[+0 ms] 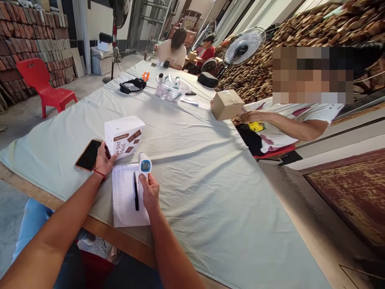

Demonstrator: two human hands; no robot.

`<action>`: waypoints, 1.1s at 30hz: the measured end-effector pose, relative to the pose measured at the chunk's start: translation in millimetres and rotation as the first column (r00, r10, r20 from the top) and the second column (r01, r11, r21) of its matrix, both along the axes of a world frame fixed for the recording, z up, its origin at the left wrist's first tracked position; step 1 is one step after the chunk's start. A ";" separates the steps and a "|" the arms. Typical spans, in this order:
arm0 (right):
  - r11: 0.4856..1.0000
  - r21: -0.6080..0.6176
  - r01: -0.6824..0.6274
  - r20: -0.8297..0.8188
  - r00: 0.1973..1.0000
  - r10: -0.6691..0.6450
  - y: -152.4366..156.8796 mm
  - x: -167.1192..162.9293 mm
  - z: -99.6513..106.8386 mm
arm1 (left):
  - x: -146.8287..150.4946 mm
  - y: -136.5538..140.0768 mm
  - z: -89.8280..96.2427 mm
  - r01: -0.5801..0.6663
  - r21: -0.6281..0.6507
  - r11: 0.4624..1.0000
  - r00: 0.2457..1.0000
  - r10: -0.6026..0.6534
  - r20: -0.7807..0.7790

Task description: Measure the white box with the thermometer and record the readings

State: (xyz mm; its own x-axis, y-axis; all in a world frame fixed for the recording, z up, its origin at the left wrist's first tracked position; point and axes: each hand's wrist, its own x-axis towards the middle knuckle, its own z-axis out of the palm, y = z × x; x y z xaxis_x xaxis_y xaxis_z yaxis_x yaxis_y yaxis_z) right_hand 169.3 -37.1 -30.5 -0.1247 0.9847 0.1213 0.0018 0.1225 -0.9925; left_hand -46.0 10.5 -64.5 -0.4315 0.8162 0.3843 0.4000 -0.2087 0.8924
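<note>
Clock centred on my feed. Eleven: clear plastic basin (187, 87), round, heaped with plastic bottles (168, 82). Two: brown cardboard box (227, 105), beside a co-worker's hand (253, 116). Nine: white printed carton (125, 134), smooth and boxy, gripped at its near lower edge by my left hand (104, 161); contents hidden from me. Eight: thermometer gun (145, 165), white plastic, its handle wrapped by my right hand (150, 194) above lined paper sheets (123, 200). Blue-rimmed screen faces me, nose points away; handle's long axis runs roughly twelve to six. Wrinkled pale cloth (204, 196) beneath.
</note>
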 end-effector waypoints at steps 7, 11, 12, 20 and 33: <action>0.995 -0.047 0.090 -0.087 0.992 -0.094 0.5 -1.1 0.0 | -4.1 11.7 -20.7 -0.148 0.031 0.989 0.981 0.142 0.129; 0.986 -0.029 0.167 -0.006 0.986 -0.167 7.4 3.7 -6.6 | -2.7 9.3 -14.6 -0.144 0.013 0.989 0.981 0.141 0.130; 0.980 -0.018 0.196 0.040 0.980 -0.195 10.4 6.5 -8.3 | -2.2 7.8 -11.7 -0.144 -0.003 0.990 0.983 0.144 0.116; 0.946 0.155 0.284 0.807 0.517 -0.287 29.4 36.1 -16.0 | -0.7 3.3 9.5 -0.145 -0.188 0.971 0.989 0.147 -0.005; 0.959 0.258 -0.119 0.790 0.597 -0.139 1.4 9.8 -26.7 | 6.0 -69.6 12.4 0.158 -0.205 0.966 0.854 -0.238 -0.462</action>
